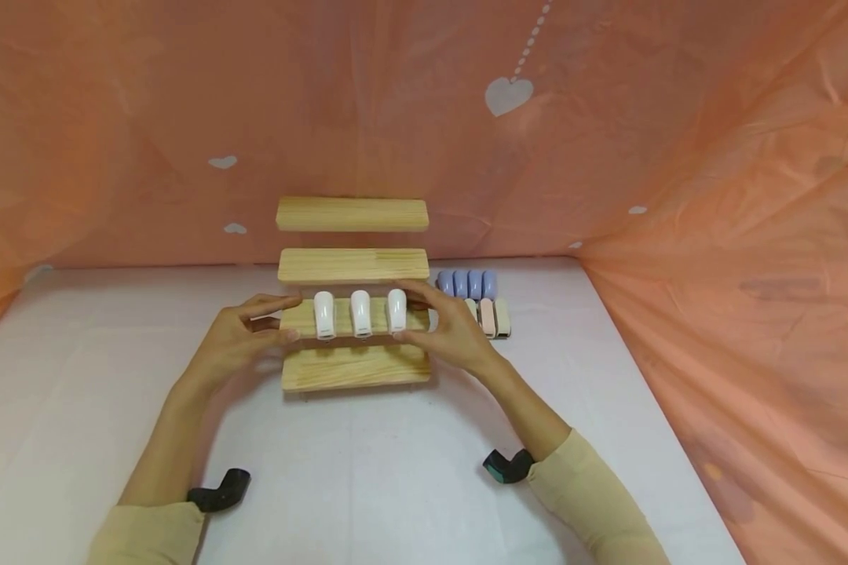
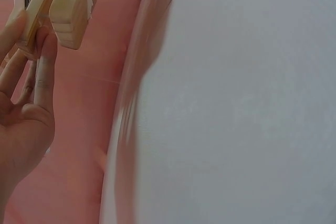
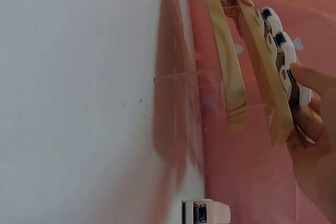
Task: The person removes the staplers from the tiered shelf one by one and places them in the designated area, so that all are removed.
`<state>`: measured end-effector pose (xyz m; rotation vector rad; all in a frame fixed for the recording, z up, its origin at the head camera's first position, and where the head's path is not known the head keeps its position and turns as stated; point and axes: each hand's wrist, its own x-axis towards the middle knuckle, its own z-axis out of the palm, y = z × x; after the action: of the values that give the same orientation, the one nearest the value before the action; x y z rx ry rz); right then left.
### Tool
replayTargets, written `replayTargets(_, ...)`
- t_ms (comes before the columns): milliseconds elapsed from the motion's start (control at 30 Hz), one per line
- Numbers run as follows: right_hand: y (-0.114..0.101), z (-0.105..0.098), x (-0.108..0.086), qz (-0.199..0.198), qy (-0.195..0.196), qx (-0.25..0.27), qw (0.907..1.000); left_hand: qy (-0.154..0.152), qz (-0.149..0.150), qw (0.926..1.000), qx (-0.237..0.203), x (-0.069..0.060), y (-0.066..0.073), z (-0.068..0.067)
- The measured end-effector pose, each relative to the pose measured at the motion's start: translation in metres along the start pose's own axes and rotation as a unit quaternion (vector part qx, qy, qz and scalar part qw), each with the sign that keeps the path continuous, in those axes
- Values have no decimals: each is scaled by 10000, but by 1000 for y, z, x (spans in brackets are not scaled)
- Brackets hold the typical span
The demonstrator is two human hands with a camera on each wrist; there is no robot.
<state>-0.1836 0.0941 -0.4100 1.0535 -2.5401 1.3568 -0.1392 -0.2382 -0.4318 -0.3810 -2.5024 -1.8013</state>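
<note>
A tiered wooden rack [image 1: 356,369] has pale planks joined by clear side pieces. Three small white staplers [image 1: 361,314] stand in a row on its second plank from the front. My left hand [image 1: 236,337] grips the left end of that plank, thumb at the front edge and fingers behind, as the left wrist view also shows. At the right end, my right hand [image 1: 455,326] pinches the rightmost white stapler [image 1: 396,311] between thumb and fingers. This stapler rests on the plank in the right wrist view, beside the other two.
Several blue-violet staplers [image 1: 468,284] line up on the white table [image 1: 367,471] to the right of the rack. In front of them are pink and cream staplers [image 1: 487,318], partly hidden by my right hand. An orange curtain [image 1: 396,102] hangs behind the rack.
</note>
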Motion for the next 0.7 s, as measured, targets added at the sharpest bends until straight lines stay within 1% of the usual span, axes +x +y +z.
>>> replayTargets(133,3,-6,-7,-118,72,115,9998,-32,66,10000,64,1,0,3)
replayTargets(267,8,-9,-13,-191,182,178,9995,-75,92,9998,182,3,1,3)
replayTargets(333,9,-11,-17,-155,279,167,9994,-85,110,9997,214,3,1,3)
replayTargets(500,11,-17,-27,7,498,90,9987,-82,163,9998,96,4,1,4)
replayTargets(700,16,-27,-37,55,547,162,9984,-24,81,9999,136,3,-1,6)
